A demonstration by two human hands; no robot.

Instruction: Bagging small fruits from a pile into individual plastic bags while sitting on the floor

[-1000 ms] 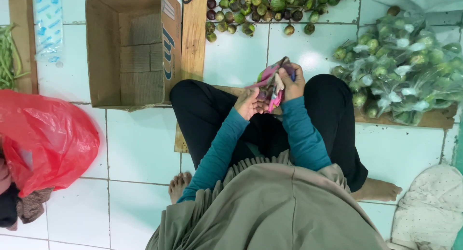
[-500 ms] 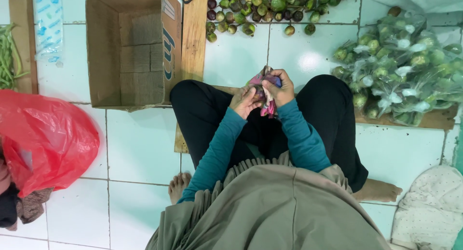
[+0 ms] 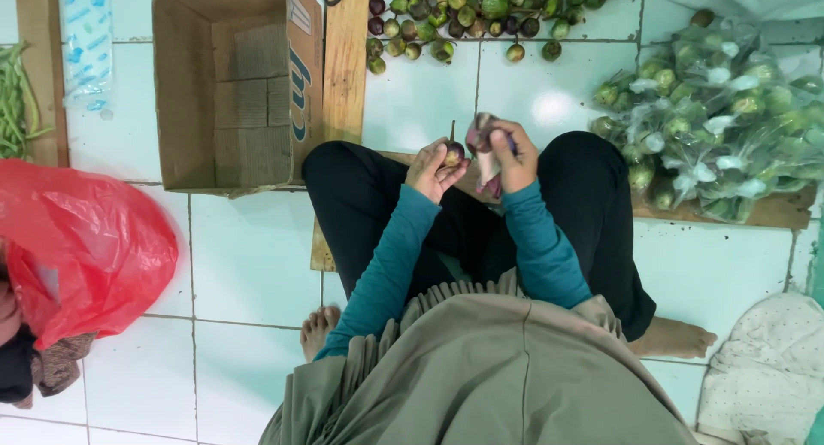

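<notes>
The left hand [image 3: 433, 166] holds a small purple fruit [image 3: 453, 155] with its stem pointing up. The right hand [image 3: 513, 157] is closed around a cloth [image 3: 486, 153], just beside the fruit, above the person's lap.

The floor [image 3: 257, 256] of glazed tile is shining glossy, with the matt corrugated cardboard box [image 3: 232, 84] sitting at eleven o'clock. The left hand [image 3: 433, 166] is gripping a smooth, shiny purple fruit [image 3: 452, 156], the right hand [image 3: 513, 157] a soft cloth rag [image 3: 485, 153]. Crinkled clear plastic bags [image 3: 712, 119] are glinting at two o'clock, a glossy red plastic bag [image 3: 81, 243] at nine.
</notes>
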